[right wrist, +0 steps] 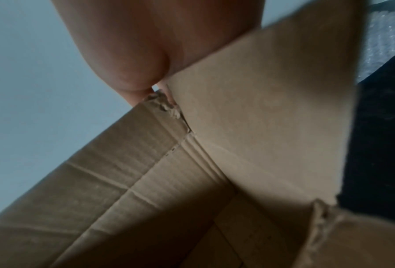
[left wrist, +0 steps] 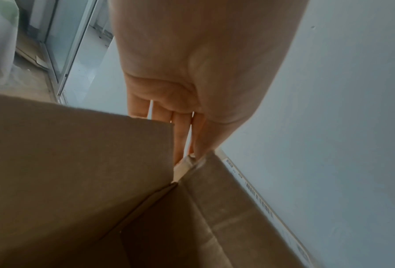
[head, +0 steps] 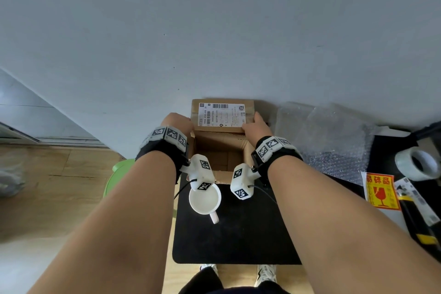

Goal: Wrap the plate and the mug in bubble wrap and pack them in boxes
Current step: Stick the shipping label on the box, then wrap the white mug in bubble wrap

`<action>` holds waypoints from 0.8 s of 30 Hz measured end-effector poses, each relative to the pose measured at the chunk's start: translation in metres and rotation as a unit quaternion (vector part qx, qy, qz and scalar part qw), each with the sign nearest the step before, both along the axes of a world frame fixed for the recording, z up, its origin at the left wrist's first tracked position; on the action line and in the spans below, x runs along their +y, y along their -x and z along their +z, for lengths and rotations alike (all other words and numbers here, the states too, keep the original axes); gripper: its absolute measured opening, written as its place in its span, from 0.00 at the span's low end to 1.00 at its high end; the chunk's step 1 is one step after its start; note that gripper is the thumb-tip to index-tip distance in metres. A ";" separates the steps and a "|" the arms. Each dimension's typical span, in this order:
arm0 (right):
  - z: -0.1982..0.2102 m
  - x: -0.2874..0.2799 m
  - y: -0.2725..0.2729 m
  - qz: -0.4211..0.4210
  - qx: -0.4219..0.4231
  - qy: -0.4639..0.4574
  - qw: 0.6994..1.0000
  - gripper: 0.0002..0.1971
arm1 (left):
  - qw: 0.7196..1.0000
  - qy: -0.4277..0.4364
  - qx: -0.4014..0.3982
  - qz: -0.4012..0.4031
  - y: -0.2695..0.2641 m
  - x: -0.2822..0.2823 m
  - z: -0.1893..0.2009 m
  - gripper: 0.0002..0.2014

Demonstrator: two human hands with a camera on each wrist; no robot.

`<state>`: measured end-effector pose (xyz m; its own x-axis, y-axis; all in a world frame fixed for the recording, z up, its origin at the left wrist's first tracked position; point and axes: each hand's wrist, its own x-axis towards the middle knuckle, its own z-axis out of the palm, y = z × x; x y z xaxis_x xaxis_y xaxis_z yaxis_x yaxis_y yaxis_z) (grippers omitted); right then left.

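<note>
Hands are spreading the cardboard box point(head: 222, 148) flaps: our left hand point(head: 177, 120) and right hand point(head: 256, 126), fingers straight, are pressing them outward so the bare mug point(head: 205, 199), waiting nearby on the mat point(head: 238, 234), can enter

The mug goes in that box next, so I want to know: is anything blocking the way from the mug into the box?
Nothing visible does. The mug stands bare on the black mat just in front of the box, whose top is open. Both hands, left hand and right hand, are at the far flap.
</note>
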<state>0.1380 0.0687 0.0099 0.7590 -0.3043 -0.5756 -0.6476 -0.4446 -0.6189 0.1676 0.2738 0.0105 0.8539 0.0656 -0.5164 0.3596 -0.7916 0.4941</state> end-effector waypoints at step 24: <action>0.054 -0.105 0.074 0.087 -0.127 0.100 0.983 0.26 | 0.975 -0.077 -0.209 -0.022 0.085 -0.139 0.068 0.23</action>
<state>0.0641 -0.0364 0.0638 0.9212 -0.2448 -0.3024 -0.3865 -0.6641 -0.6400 0.0830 0.1348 0.0789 0.9913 0.0724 -0.1101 0.1157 -0.8780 0.4645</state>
